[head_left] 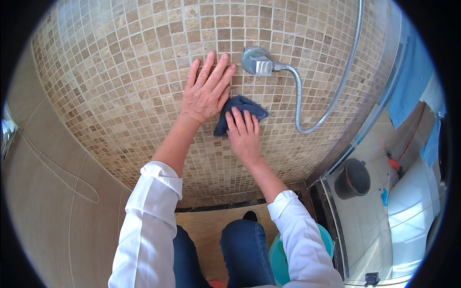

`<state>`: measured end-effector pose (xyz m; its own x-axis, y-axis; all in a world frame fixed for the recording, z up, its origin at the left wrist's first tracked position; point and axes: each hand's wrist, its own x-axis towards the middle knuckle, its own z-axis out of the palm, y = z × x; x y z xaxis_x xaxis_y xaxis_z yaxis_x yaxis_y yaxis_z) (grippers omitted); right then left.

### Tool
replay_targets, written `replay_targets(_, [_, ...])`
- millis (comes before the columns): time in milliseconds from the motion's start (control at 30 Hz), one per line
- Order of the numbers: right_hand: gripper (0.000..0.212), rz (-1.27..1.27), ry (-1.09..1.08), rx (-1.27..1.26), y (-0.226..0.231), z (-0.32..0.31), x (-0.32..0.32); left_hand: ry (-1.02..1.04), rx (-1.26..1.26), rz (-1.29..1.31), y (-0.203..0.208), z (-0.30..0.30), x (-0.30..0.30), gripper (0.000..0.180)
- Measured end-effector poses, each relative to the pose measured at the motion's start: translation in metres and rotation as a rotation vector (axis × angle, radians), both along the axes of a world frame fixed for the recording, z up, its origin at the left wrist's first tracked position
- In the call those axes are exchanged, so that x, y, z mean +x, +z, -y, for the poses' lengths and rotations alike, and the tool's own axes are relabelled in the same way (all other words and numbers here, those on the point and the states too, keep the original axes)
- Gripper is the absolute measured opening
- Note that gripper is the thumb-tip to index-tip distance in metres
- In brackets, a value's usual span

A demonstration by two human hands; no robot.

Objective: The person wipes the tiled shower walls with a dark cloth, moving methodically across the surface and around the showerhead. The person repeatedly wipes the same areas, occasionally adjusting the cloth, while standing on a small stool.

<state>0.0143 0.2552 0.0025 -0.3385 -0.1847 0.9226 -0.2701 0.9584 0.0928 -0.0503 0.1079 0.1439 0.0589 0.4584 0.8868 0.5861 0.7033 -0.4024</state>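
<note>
Remotely, through the head camera, I look down on two bare hands against a wall (144, 62) of small brown and beige tiles. At 11 o'clock, the left hand (204, 93) lies flat on the tiles, its grip spread wide, fingers stretched upward and nothing held. At 12 o'clock, just above centre, a dark blue cloth (247, 102) sits bunched against the wall, beside the left thumb. The right hand (245, 139) rests on it from 6 o'clock, fingers slightly parted across the fabric; the thumb is hidden, so I cannot tell whether that grip closes on it. Between 12 and 1 o'clock from the cloth, I see a chrome wall fitting (263, 66), its metal hose (298, 101) looping down on the 3 o'clock side. A teal basin (328, 240) stands at 5 o'clock, partly behind the right white sleeve (300, 225); a black bucket (345, 185) stands between 3 and 4 o'clock.
</note>
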Motion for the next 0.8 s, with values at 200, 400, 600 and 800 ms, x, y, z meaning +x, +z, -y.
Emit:
replay_targets(200, [0.061, -0.025, 0.005, -0.045, -0.002, 0.007, 0.002, -0.001, -0.007, -0.006, 0.000, 0.000, 0.003, 0.056])
replay_targets(400, [0.062, 0.023, 0.010, -0.048, 0.003, 0.010, 0.007, -0.019, -0.010, 0.007, 0.001, 0.001, 0.004, 0.053])
replay_targets(600, [0.056, 0.071, 0.038, 0.056, 0.062, 0.017, 0.001, -0.216, 0.032, 0.236, 0.004, 0.013, 0.017, 0.048])
replay_targets(800, [0.055, -0.102, 0.137, -0.015, 0.150, 0.046, -0.014, -0.218, 0.369, 0.270, 0.002, 0.027, 0.052, 0.048])
